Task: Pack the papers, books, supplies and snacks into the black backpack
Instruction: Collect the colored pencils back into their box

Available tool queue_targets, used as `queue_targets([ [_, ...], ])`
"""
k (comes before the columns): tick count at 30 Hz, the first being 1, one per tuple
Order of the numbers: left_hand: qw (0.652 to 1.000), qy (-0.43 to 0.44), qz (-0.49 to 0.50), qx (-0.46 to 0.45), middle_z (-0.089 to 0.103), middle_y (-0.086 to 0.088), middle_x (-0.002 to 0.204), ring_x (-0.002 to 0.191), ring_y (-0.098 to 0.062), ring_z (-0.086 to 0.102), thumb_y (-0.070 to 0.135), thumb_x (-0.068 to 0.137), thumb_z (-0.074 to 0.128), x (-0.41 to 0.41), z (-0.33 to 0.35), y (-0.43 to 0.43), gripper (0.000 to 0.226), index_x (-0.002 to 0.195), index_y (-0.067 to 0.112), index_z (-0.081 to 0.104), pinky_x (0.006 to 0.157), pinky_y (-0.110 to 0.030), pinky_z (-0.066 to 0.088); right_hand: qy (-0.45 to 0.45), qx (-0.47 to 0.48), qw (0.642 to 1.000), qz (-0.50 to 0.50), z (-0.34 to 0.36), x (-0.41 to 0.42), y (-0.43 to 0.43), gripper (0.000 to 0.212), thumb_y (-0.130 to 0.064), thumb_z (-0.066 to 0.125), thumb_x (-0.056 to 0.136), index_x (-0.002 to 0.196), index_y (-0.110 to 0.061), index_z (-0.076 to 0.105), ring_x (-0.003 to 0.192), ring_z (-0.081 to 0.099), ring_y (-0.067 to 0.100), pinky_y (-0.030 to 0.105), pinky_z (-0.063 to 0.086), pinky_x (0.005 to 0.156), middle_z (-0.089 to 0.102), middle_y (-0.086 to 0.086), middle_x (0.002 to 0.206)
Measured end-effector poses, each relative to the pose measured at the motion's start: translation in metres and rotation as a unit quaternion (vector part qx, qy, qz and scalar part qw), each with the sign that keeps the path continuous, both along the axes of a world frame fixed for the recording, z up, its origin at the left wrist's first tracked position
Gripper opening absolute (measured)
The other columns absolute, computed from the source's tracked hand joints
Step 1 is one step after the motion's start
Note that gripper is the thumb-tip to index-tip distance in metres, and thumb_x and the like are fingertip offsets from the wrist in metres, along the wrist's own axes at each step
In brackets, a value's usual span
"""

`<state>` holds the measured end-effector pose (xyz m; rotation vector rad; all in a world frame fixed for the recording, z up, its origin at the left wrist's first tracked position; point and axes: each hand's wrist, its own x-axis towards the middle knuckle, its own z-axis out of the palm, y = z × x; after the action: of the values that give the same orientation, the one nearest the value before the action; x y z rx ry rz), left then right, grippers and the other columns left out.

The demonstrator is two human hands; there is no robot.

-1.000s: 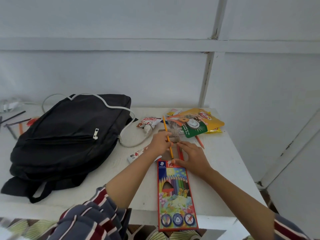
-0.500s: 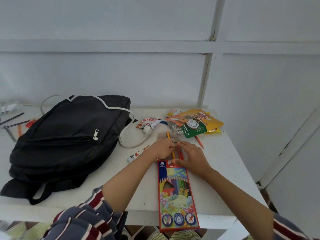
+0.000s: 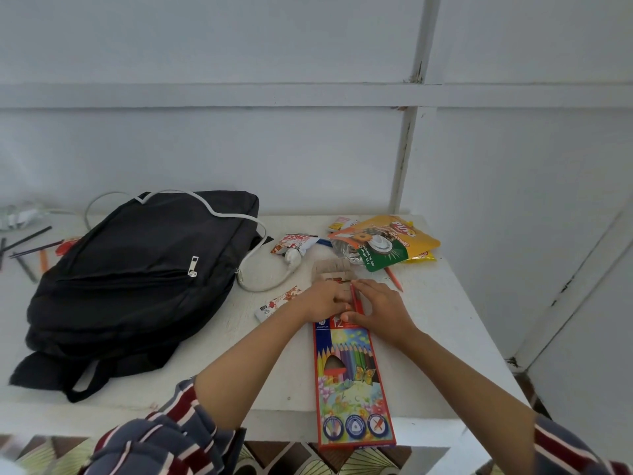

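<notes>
While refilling the pencil box (image 3: 349, 378), working with both hands at its far, open end, with the flap (image 3: 334, 269) folded back beyond the mouth. Gripping that end with the left hand (image 3: 325, 298), fingers curled over the edge, probably to keep the mouth steady and open. Pinching a red pencil (image 3: 356, 299) with the right hand (image 3: 380, 305), index finger on the far tip and thumb close to the box. Held along the length of the box, surely to slide in straight. Cannot tell how deep inside.

Lying flat on the table (image 3: 445, 320), with the near end of the box reaching past the table edge, likely pulled close for comfort. Left of the box, well apart: black backpack (image 3: 137, 279), lying flat, front zipper closed, nothing of the packing visible yet. Beyond the box, just past the flap: snack bag (image 3: 387, 243), with an orange pencil (image 3: 394, 279) loose beside it, probably next to go in. Just left of the box mouth: a small wrapper (image 3: 277, 303). Sensible to collect the pencils first, to avoid scattering inside the bag.
</notes>
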<state>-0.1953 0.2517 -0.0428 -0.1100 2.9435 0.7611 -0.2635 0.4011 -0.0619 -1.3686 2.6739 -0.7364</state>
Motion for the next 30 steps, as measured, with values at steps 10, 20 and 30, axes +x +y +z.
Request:
queue_targets([
  [10, 0.999, 0.015, 0.040, 0.024, 0.066, -0.012, 0.106, 0.094, -0.023, 0.060, 0.012, 0.089, 0.059, 0.005, 0.000, 0.002, 0.018, 0.100, 0.000, 0.066, 0.075, -0.024, 0.043, 0.010, 0.020, 1.000, -0.006, -0.002, 0.001, -0.001, 0.074, -0.057, 0.058, 0.081, 0.140, -0.017, 0.039, 0.131, 0.038, 0.017, 0.033, 0.027, 0.107, 0.040, 0.001, 0.145],
  [20, 0.994, 0.051, 0.084, 0.056, 0.065, -0.013, 0.109, 0.097, -0.022, 0.060, 0.009, 0.089, 0.055, 0.008, 0.001, 0.003, 0.025, 0.112, 0.009, 0.065, 0.074, -0.022, 0.044, 0.056, -0.168, 0.984, 0.006, 0.008, -0.019, 0.023, 0.022, -0.015, 0.061, 0.085, 0.105, -0.011, 0.069, 0.096, 0.061, 0.021, 0.035, 0.047, 0.084, 0.068, 0.006, 0.104],
  [30, 0.995, -0.004, 0.097, 0.020, 0.054, -0.007, 0.133, 0.118, -0.020, 0.053, 0.019, 0.092, 0.057, 0.007, 0.006, 0.006, 0.041, 0.132, 0.016, 0.051, 0.093, -0.027, 0.042, 0.140, 0.154, 0.978, -0.036, 0.015, -0.076, 0.041, 0.054, 0.000, 0.037, 0.094, 0.133, -0.035, 0.048, 0.117, 0.043, 0.019, 0.031, 0.033, 0.091, 0.049, -0.002, 0.131],
])
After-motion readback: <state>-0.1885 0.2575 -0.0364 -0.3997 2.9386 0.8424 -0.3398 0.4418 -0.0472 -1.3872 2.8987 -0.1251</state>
